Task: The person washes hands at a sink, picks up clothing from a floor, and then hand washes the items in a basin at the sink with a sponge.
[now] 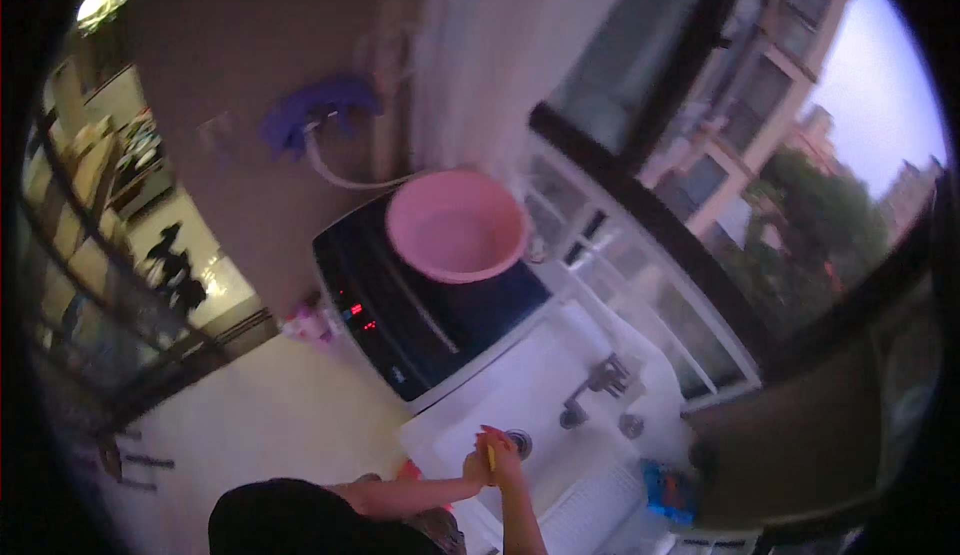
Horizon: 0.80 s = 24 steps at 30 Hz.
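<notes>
My left hand [475, 470] and my right hand [505, 460] are pressed together above the white sink [450, 442]. Between them shows a narrow strip of a small yellow thing [491, 457], too small and blurred to name. Both hands close around it, and some reddish fingertips stick out at the far side. Just beyond my right hand is the round drain [518, 442]. A grey faucet [605, 377] rises from the sink's back ledge, its spout to the right of and beyond my hands.
Left of the sink stands a washing machine [400, 305] with a dark lid and lit red display; a pink basin [455, 230] rests on it. A ridged washboard area [595, 495] and a blue packet [668, 492] lie at the right. Windows [640, 255] line the far right.
</notes>
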{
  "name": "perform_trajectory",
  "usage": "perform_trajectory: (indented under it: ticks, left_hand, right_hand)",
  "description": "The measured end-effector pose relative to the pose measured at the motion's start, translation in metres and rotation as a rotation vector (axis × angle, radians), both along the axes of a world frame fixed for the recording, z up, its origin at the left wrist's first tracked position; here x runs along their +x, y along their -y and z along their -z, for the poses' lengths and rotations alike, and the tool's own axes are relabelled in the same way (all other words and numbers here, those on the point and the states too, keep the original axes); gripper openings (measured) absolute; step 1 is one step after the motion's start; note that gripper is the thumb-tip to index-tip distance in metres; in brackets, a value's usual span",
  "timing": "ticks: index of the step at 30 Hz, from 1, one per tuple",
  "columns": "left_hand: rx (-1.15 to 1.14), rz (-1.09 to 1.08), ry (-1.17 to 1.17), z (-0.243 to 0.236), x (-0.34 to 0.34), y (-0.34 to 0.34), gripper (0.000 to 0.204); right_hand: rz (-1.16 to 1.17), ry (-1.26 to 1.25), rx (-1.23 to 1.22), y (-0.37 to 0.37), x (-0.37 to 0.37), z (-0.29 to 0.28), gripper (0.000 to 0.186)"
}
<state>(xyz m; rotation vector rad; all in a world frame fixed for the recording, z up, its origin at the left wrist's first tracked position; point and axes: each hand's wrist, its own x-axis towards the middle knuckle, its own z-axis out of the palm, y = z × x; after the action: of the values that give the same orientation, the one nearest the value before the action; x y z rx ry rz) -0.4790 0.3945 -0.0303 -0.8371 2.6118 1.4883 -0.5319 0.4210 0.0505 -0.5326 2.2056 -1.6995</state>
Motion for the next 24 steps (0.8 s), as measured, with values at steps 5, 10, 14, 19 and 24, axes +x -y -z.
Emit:
perform_trajectory:
  ticks: [5, 10, 14, 19, 24]
  left_hand:
    - [0.352, -0.104, -0.113, -0.001, 0.003, -0.014, 0.062]
    - [0.411, -0.049, -0.082, 0.005, 0.008, -0.002, 0.060]
    - [0.331, 0.006, -0.085, 0.015, -0.013, -0.002, 0.053]
    - [0.418, -0.056, -0.173, -0.010, -0.012, -0.031, 0.053]
    - [0.400, -0.065, -0.081, -0.063, 0.008, -0.041, 0.053]
  right_hand:
    - [0.280, 0.776, -0.009, -0.015, -0.029, 0.077, 0.046]
    - [0.315, 0.432, 0.221, -0.008, -0.017, 0.015, 0.047]
    - [0.003, -0.208, 0.064, -0.027, -0.010, -0.002, 0.037]
    - [0.083, 0.504, -0.154, -0.037, -0.025, 0.063, 0.033]
    - [0.463, 0.314, 0.354, -0.058, -0.029, 0.059, 0.042]
